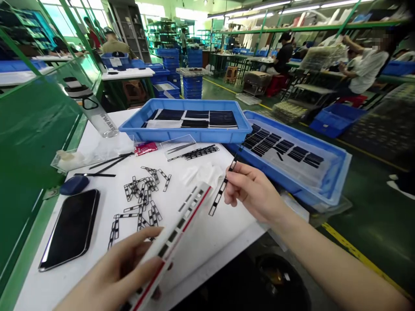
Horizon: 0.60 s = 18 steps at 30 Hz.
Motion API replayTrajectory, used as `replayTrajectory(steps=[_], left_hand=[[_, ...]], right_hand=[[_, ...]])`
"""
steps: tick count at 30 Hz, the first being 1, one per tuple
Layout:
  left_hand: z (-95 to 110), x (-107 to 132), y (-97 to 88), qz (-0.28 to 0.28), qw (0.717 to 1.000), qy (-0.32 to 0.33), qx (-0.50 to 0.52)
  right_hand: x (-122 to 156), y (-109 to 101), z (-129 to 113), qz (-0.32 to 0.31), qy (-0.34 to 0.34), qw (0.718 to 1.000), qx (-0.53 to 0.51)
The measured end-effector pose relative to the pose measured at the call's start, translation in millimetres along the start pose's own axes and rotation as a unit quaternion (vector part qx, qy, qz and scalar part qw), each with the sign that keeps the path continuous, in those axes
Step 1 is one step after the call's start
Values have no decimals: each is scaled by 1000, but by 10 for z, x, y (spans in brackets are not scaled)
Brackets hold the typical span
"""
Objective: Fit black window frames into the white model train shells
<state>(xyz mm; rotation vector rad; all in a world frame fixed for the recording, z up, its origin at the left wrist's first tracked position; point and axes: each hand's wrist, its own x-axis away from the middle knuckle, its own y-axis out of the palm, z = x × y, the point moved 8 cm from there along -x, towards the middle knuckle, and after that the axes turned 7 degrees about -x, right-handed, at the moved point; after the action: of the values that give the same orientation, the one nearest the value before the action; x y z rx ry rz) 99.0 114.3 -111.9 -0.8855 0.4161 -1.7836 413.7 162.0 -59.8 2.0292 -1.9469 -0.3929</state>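
My left hand (118,270) is closed around a long white bar (201,190) with a red line and a row of black rectangles along it. The bar slants up and away over the table. Between the thumb and fingers of my right hand (254,188) is a thin black strip with cut-out windows (218,199), to the right of the bar's far end and apart from it. A loose pile of similar black strips (142,194) lies on the white table, left of the bar. Crumpled white tissue (202,175) lies beyond the bar.
Two blue trays (181,134) (337,185) hold rows of black pieces at the back and right. Tweezers (181,147) lie near more stacked strips (202,152). A phone (71,229), a dark blue oval object (74,185) and a clear bottle (102,121) stand along the left.
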Motion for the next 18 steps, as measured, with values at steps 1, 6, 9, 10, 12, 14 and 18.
replayTrajectory(steps=[1, 6, 9, 10, 12, 14, 18], left_hand=[[46, 16, 163, -43, 999, -5, 18], [349, -38, 488, -166, 970, 57, 170], [412, -75, 556, -206, 954, 114, 185], [421, -83, 570, -212, 951, 126, 185], [439, -92, 589, -223, 946, 137, 193], [455, -99, 596, -230, 943, 136, 200], [439, -116, 583, -224, 942, 126, 217]], right_hand=[[72, -4, 46, 3, 7, 1000, -8], [367, 46, 262, 17, 30, 999, -36], [468, 108, 404, 26, 42, 998, -49], [490, 119, 442, 32, 41, 997, -53], [519, 129, 498, 47, 36, 997, -58], [539, 129, 546, 56, 43, 995, -71], [563, 104, 594, 70, 78, 989, -109]])
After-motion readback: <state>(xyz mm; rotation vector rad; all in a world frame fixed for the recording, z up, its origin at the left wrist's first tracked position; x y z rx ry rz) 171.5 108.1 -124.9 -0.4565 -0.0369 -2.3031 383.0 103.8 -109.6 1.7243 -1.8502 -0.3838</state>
